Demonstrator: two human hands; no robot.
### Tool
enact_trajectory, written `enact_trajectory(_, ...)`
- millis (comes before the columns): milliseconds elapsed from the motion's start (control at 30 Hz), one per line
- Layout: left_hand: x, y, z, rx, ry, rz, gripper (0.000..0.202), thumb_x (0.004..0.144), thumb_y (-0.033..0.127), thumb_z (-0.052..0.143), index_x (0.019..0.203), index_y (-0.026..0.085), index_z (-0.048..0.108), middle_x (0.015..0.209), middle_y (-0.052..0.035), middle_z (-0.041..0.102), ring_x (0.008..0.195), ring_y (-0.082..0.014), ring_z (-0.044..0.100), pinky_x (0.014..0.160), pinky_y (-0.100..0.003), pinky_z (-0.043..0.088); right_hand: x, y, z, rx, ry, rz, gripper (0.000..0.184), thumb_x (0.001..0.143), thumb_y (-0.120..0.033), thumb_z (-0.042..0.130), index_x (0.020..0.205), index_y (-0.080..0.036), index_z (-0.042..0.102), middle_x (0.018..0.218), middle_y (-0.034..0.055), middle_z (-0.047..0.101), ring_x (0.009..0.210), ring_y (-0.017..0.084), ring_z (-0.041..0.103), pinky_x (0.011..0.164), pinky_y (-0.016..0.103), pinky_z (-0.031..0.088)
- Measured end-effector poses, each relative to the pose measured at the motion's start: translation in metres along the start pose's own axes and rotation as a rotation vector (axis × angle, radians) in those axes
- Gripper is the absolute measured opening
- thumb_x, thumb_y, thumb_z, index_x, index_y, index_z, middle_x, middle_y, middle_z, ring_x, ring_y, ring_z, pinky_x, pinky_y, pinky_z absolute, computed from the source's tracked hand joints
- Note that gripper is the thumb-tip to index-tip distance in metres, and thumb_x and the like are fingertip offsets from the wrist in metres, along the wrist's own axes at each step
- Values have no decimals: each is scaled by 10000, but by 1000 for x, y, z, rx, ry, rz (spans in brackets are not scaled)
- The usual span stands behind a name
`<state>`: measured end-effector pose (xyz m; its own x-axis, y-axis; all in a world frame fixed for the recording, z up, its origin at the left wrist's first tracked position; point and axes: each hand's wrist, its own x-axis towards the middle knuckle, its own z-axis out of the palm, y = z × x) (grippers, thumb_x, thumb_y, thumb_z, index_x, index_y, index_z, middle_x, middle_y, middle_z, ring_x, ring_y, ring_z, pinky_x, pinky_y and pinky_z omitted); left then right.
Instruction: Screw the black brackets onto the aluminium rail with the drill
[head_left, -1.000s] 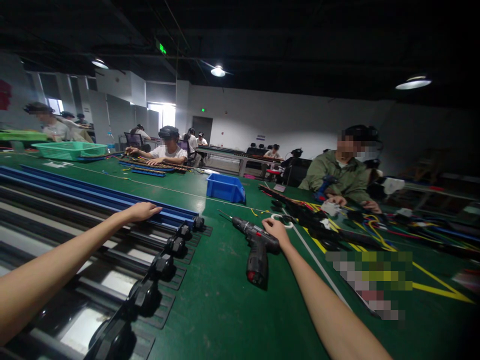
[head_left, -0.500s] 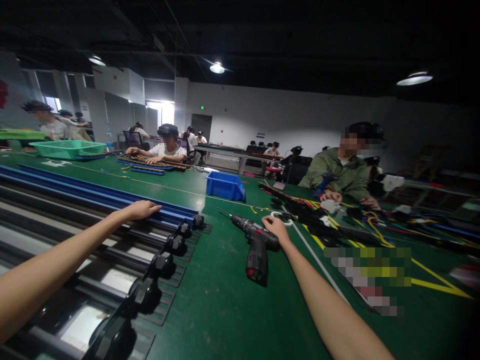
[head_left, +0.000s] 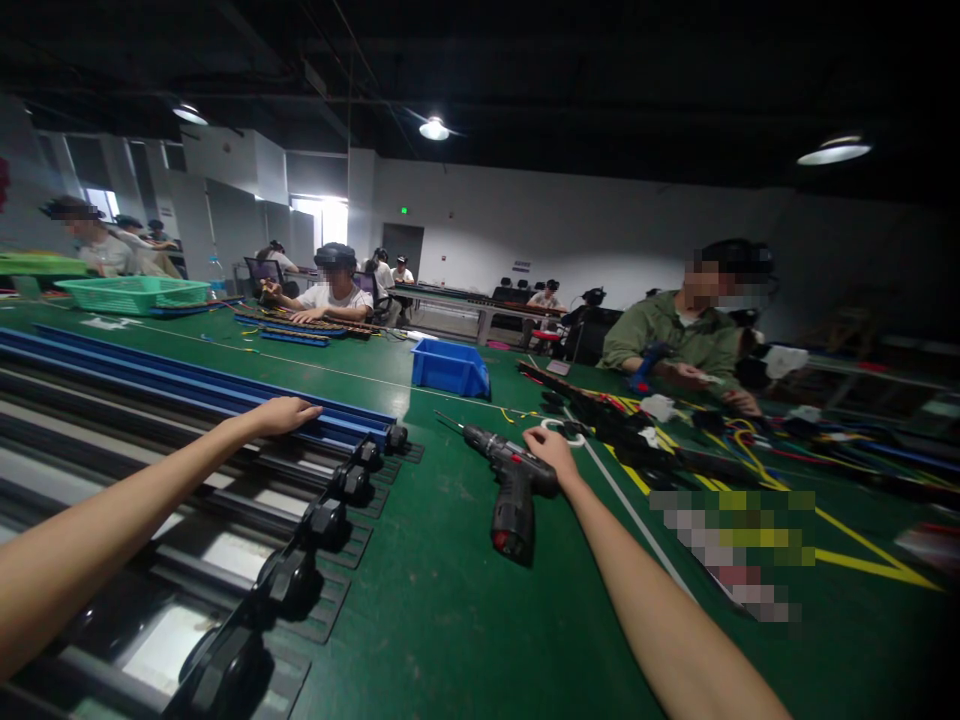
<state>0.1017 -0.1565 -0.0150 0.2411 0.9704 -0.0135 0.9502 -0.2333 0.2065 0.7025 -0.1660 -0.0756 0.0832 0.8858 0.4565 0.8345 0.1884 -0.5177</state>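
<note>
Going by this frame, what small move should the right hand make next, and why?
Perhaps bring the right hand to the drill, around its handle: the drill lies on its side on the green table, and the hand is just beside its rear end with no fingers around the grip. The left hand rests on the blue rails.

Rails (head_left: 187,384) cut off at left, pixelated item (head_left: 720,550) unidentifiable
</note>
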Motion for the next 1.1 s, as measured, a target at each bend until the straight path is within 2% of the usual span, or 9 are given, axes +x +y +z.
enact_trajectory(600, 1, -2, 1, 22, 0, 16, 766, 867, 695, 238, 1134, 142, 696, 1104, -155, 709, 1025, -300, 650, 879, -316, 452, 0, 3, 1, -6, 2, -33, 263, 838, -320, 513, 887, -191, 737, 889, 65, 740, 793, 204, 656, 748, 285, 469)
enact_trajectory(967, -6, 7, -5, 3, -16, 2, 779, 859, 698, 250, 1147, 123, 690, 1124, -164, 700, 1043, -319, 638, 897, -337, 447, 1, 5, 2, -8, 8, -43, 266, 837, -329, 509, 870, -194, 736, 865, 58, 736, 780, 201, 649, 738, 284, 465)
enact_trajectory(1100, -9, 10, -7, 12, 13, -18, 777, 837, 720, 279, 1117, 139, 713, 1100, -152, 713, 1031, -320, 649, 885, -333, 460, 0, 3, 0, -8, 4, -38, 269, 835, -329, 508, 873, -190, 735, 867, 60, 736, 782, 202, 648, 737, 283, 466)
